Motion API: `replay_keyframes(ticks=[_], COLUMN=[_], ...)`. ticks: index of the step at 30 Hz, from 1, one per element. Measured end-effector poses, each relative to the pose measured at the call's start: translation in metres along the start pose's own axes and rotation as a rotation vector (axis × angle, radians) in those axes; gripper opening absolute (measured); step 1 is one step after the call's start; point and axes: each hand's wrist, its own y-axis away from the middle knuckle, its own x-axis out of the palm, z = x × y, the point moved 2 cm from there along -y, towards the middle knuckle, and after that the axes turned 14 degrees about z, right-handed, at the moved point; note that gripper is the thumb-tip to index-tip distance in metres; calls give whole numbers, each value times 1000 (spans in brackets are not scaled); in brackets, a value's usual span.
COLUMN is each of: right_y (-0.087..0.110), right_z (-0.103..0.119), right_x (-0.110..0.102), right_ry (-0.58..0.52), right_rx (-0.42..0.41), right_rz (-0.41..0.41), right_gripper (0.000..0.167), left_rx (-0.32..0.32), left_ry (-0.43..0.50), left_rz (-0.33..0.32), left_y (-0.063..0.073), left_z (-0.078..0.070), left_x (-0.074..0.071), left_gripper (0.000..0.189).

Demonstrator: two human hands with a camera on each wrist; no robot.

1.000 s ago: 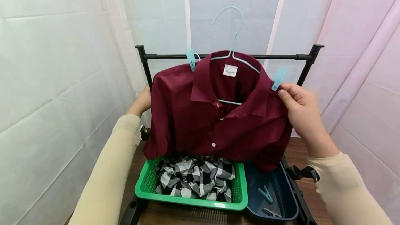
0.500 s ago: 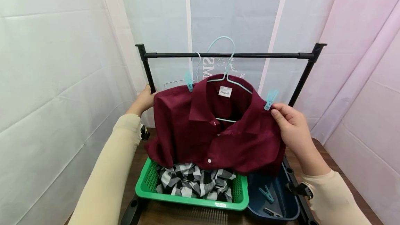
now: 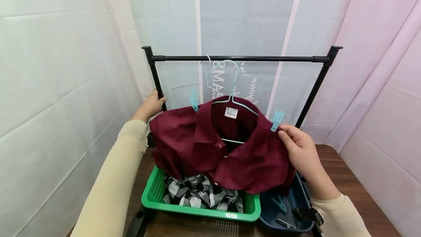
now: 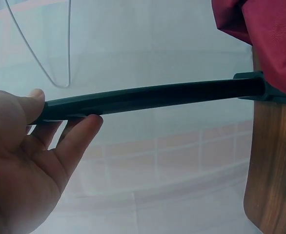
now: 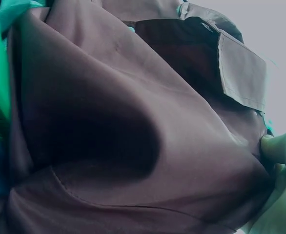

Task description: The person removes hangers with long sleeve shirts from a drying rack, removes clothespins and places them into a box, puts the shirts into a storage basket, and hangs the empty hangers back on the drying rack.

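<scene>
My left hand (image 3: 152, 106) grips the left post (image 4: 148, 97) of a black clothes rack, thumb on one side and fingers on the other. With thumb and fingertips, my right hand (image 3: 300, 151) pinches the shoulder of a maroon button-up shirt (image 3: 177, 138), right beside a light blue clothespin (image 3: 277, 121). Inside the shirt is a pale green wire hanger (image 3: 237, 74), its hook's top just below the rack's bar (image 3: 263, 58) in the head view. Another blue clothespin (image 3: 194, 103) clips the other shoulder. Maroon cloth fills most of the right wrist view.
A white wire hanger (image 3: 184, 86) hangs from the bar behind the shirt. Below, a green basket (image 3: 200, 211) holds a black-and-white checked garment (image 3: 197, 193). A navy bin (image 3: 304, 222) with several clothespins (image 3: 279, 204) stands to its right. Wooden tabletop (image 3: 348, 178) shows at right.
The shirt and its hanger have come down and slightly left with my right hand; the hook has dropped from above the bar to just beneath it. My left hand stays at the post.
</scene>
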Motion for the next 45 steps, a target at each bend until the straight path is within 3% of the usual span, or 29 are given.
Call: replay_keyframes(ticks=[17, 28, 37, 45], right_y=[28, 40, 45, 44], right_z=[-15, -13, -23, -23], right_x=[21, 29, 30, 30], right_ry=[60, 38, 23, 15], right_rx=[-35, -60, -68, -101], right_rz=[40, 44, 106, 115], right_gripper=[19, 20, 19, 23], left_rx=[-3, -2, 21, 22], left_ry=[41, 35, 65, 59], left_rz=[27, 15, 30, -50], left_y=[-3, -6, -1, 3], left_z=[1, 6, 5, 4], left_x=[3, 4, 7, 9], left_gripper=[39, 39, 41, 39])
